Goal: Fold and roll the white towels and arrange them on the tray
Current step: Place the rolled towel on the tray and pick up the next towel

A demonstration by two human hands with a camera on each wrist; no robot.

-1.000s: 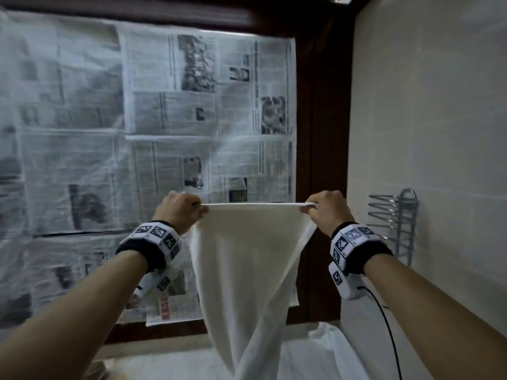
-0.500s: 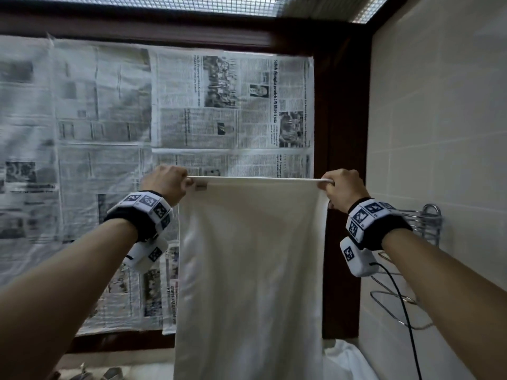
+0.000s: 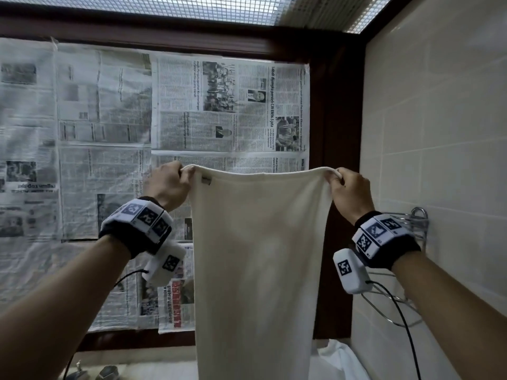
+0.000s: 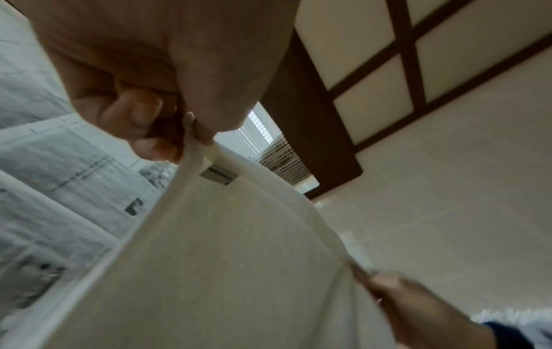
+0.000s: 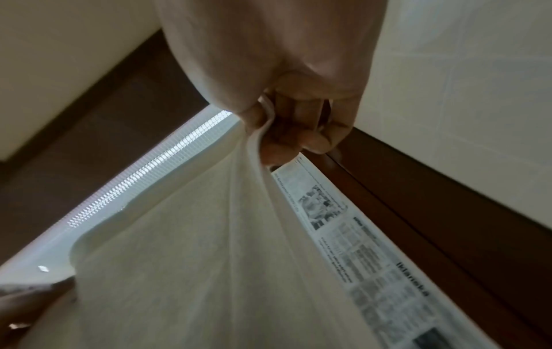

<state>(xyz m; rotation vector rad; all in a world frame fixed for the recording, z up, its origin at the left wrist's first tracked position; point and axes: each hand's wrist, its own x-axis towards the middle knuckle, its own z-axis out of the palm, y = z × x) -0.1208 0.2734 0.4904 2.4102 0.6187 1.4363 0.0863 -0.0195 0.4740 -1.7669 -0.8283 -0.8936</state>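
A white towel [image 3: 258,256] hangs full length in front of me, held up by its two top corners. My left hand [image 3: 175,182] pinches the top left corner, beside a small grey label [image 3: 205,181]. My right hand [image 3: 343,185] pinches the top right corner. The top edge sags slightly between the hands. In the left wrist view the left hand's fingers [image 4: 149,132] curl round the towel [image 4: 224,271] hem. The right wrist view has thumb and fingers [image 5: 286,132] clamped on the towel [image 5: 194,271] corner. No tray is in view.
Newspaper sheets [image 3: 109,160] cover the window behind the towel. A tiled wall [image 3: 439,133] stands close on the right, carrying a chrome wire rack [image 3: 411,229]. More white cloth [image 3: 337,357] lies on the counter at the bottom right. A metal tap [image 3: 107,373] shows at the bottom left.
Both hands have lifted the towel and spread it out flat. A second ago it hung twisted and narrow; the top edge now sags slightly between my hands.
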